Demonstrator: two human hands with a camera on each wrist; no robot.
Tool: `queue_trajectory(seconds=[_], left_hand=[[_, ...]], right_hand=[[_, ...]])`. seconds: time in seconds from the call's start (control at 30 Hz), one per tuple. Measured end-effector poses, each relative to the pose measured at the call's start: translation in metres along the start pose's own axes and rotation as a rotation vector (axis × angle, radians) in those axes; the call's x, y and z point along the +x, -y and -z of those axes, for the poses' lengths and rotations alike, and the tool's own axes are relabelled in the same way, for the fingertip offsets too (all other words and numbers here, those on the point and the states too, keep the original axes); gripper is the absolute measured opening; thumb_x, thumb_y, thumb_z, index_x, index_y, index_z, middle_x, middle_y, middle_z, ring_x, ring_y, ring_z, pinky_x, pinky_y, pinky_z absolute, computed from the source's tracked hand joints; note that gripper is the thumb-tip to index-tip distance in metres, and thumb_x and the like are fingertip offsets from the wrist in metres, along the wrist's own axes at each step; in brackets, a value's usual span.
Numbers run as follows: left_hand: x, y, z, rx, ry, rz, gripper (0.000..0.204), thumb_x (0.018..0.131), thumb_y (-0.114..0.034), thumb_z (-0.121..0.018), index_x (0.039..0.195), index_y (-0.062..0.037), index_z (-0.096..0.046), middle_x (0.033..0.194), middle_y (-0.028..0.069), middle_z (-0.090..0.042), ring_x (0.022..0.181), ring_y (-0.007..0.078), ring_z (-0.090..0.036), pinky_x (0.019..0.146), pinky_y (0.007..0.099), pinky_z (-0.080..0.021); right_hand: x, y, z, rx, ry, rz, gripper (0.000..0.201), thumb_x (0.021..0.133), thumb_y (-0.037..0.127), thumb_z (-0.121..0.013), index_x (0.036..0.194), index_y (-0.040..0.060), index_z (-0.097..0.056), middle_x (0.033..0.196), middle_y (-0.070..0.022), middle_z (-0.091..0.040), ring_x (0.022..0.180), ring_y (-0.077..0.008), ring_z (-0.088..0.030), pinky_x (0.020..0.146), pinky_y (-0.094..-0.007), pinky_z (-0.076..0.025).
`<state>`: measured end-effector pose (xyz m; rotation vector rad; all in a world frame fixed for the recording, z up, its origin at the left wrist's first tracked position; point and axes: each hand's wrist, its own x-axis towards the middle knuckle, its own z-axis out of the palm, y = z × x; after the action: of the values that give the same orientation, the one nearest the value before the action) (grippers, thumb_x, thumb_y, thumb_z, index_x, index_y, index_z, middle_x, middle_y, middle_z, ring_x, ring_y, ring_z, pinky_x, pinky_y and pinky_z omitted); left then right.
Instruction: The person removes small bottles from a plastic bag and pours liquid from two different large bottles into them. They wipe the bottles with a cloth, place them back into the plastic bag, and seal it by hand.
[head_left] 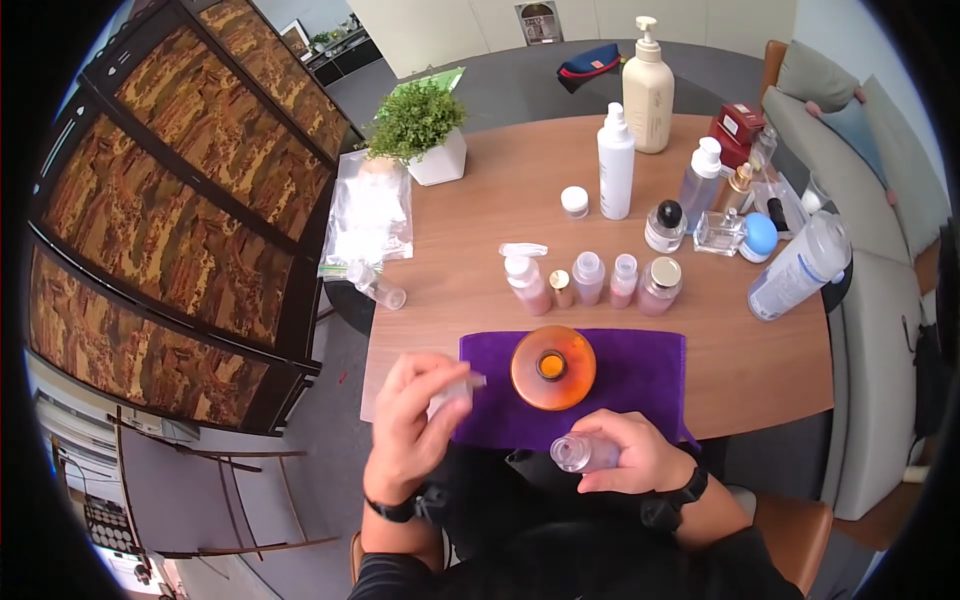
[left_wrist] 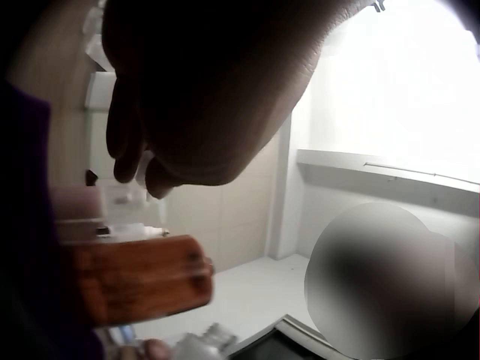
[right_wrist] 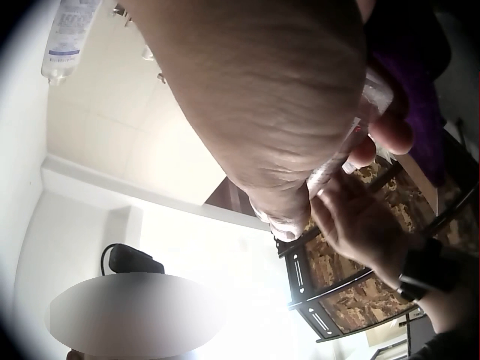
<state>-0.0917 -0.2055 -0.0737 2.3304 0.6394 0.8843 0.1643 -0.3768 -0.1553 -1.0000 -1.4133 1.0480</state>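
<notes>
My left hand (head_left: 410, 420) pinches a small translucent white piece (head_left: 450, 397) with a narrow tip, left of the purple cloth; its kind cannot be told. Low at the cloth's front edge, my right hand (head_left: 640, 455) grips a small clear bottle (head_left: 575, 453), its uncapped neck tilted toward the left hand. Between and beyond both hands, a round amber bottle (head_left: 553, 385) with an open mouth stands on the purple cloth (head_left: 645, 370). In the left wrist view the amber bottle (left_wrist: 150, 279) shows from the side, above the clear bottle's neck (left_wrist: 214, 337).
Behind the cloth stands a row of small pinkish bottles (head_left: 588, 280). A clear bottle (head_left: 377, 285) lies at the left edge by a plastic bag (head_left: 370, 215) and potted plant (head_left: 418, 125). Pump bottles (head_left: 648, 95), perfume bottles and a large tilted clear bottle (head_left: 798, 268) crowd the right.
</notes>
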Motion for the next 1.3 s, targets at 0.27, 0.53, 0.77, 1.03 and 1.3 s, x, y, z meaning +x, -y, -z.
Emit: queue_trajectory(seconds=[0.27, 0.53, 0.77, 1.03, 1.3], left_hand=[[0.018, -0.068, 0.003, -0.097, 0.285, -0.245, 0.036, 0.086, -0.001, -0.089, 0.117, 0.0007, -0.071, 0.116, 0.0183, -0.075, 0.097, 0.0326, -0.077, 0.082, 0.0400, -0.063], [0.021, -0.068, -0.015, -0.070, 0.498, -0.283, 0.040, 0.087, -0.007, -0.089, 0.123, -0.0014, -0.075, 0.121, 0.0158, -0.075, 0.101, 0.0306, -0.077, 0.086, 0.0394, -0.064], [0.009, -0.074, -0.021, -0.023, 0.529, -0.212, 0.066, 0.086, -0.023, -0.092, 0.141, -0.0005, -0.063, 0.128, 0.0165, -0.073, 0.106, 0.0332, -0.077, 0.086, 0.0396, -0.065], [0.004, -0.072, -0.010, 0.021, 0.499, -0.283, 0.058, 0.087, -0.021, -0.092, 0.136, -0.0035, -0.067, 0.125, 0.0141, -0.075, 0.098, 0.0294, -0.078, 0.080, 0.0372, -0.065], [0.031, -0.069, 0.099, 0.283, 0.131, -0.113, 0.067, 0.078, -0.012, -0.096, 0.137, -0.0051, -0.065, 0.117, 0.0143, -0.077, 0.098, 0.0321, -0.077, 0.079, 0.0405, -0.063]], right_hand=[[0.002, -0.002, -0.003, 0.024, 0.001, 0.040, 0.057, 0.086, 0.034, -0.097, 0.124, 0.0019, -0.067, 0.099, -0.0094, -0.077, 0.084, -0.0220, -0.076, 0.079, -0.0329, -0.060], [0.005, 0.007, 0.000, -0.095, 0.040, 0.057, 0.057, 0.084, 0.035, -0.097, 0.122, 0.0019, -0.070, 0.098, -0.0129, -0.076, 0.084, -0.0287, -0.076, 0.078, -0.0361, -0.061], [0.005, 0.005, 0.003, -0.134, 0.086, 0.033, 0.061, 0.078, 0.035, -0.099, 0.120, 0.0008, -0.072, 0.098, -0.0163, -0.078, 0.087, -0.0361, -0.079, 0.077, -0.0406, -0.063], [0.010, 0.007, 0.006, -0.091, 0.156, 0.128, 0.087, 0.075, 0.050, -0.101, 0.134, -0.0031, -0.065, 0.114, -0.0190, -0.080, 0.103, -0.0344, -0.081, 0.091, -0.0393, -0.064], [0.007, 0.001, -0.007, 0.046, 0.019, 0.068, 0.081, 0.085, 0.029, -0.097, 0.146, -0.0060, -0.058, 0.126, -0.0212, -0.078, 0.113, -0.0291, -0.079, 0.100, -0.0398, -0.064]])
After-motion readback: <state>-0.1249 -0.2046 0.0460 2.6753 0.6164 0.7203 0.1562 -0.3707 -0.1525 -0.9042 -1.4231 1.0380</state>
